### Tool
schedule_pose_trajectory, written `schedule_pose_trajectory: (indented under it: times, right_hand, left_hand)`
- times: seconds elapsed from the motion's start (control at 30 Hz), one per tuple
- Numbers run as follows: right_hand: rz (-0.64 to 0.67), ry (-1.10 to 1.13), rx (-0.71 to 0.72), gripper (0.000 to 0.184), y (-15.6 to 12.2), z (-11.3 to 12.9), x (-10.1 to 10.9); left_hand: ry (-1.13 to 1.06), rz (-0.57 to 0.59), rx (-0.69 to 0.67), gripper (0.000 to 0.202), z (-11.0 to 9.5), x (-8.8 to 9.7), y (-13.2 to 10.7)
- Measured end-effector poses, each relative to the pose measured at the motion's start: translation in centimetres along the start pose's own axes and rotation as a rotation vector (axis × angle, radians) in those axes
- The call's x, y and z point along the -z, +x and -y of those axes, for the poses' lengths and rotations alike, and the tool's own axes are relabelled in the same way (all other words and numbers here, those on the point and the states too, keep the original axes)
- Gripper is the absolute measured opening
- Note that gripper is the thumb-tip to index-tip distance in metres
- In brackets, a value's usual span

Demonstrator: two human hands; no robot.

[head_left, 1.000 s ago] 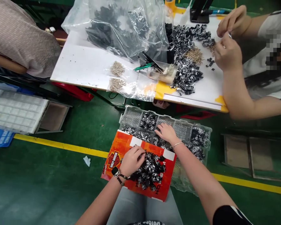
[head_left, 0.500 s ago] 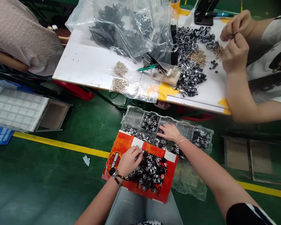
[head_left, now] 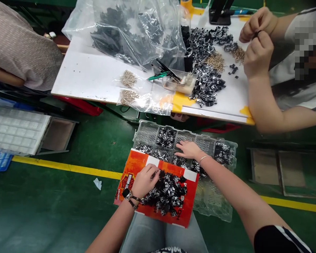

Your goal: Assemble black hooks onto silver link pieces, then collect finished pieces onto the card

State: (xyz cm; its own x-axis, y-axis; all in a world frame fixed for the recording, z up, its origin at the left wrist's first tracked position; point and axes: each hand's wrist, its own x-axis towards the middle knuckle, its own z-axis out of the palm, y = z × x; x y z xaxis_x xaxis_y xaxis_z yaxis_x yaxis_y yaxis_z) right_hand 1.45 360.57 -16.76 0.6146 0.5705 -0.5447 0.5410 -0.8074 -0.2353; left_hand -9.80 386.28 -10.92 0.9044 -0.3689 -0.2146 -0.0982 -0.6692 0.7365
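An orange printed card (head_left: 137,165) lies on my lap with a heap of small black and silver parts (head_left: 168,193) on it. My left hand (head_left: 144,181) rests at the left edge of the heap, its fingers curled and pinching at the parts. Beyond the card sits a clear plastic compartment tray (head_left: 150,131), with several cells holding the same parts. My right hand (head_left: 188,149) lies over a middle cell of the tray, fingers stretched out and spread, touching the parts there.
A white table (head_left: 89,75) ahead carries a big clear bag of black parts (head_left: 131,28), small bags of brass pieces (head_left: 127,79), a little tub with tools (head_left: 177,82) and loose parts. A co-worker's hands (head_left: 256,38) work at its right end. Another person's sleeve (head_left: 18,45) is at far left. White trays (head_left: 15,128) stand on the green floor.
My right hand has shifted slightly left over the tray cells. My left hand has stayed at the heap's edge, fingers curling into the parts. The co-worker's hands keep fiddling with a small part.
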Motion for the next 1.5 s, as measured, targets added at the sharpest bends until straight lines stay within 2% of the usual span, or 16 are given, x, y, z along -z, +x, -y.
schedule_pose_trajectory:
  times: [0.5,0.7,0.9,1.07,1.23,1.5]
  right_hand:
    - [0.037,0.003,0.103,0.041,0.4,-1.1,-0.8]
    - [-0.021,0.033,0.152,0.036,0.2,-1.8,-1.3]
    - [-0.132,0.128,0.162,0.032,-0.2,-2.1,-2.1]
    - [-0.309,0.282,0.073,0.029,0.0,-2.0,-2.5]
    - [-0.619,0.503,-0.139,0.029,-0.1,-0.1,-2.2]
    - [-1.091,0.710,-0.419,0.030,-4.2,3.5,-3.4]
  left_hand:
    - [-0.013,-0.026,0.029,0.013,0.2,0.5,0.0]
    - [-0.033,-0.027,0.050,0.012,0.5,0.5,-0.5]
    - [-0.049,-0.036,0.055,0.013,0.5,0.7,-0.5]
    - [-0.073,-0.051,0.064,0.013,0.2,0.8,-0.2]
    - [-0.134,-0.085,0.097,0.014,0.0,1.1,0.0]
    - [-0.278,-0.200,0.224,0.015,0.8,3.5,-0.2]
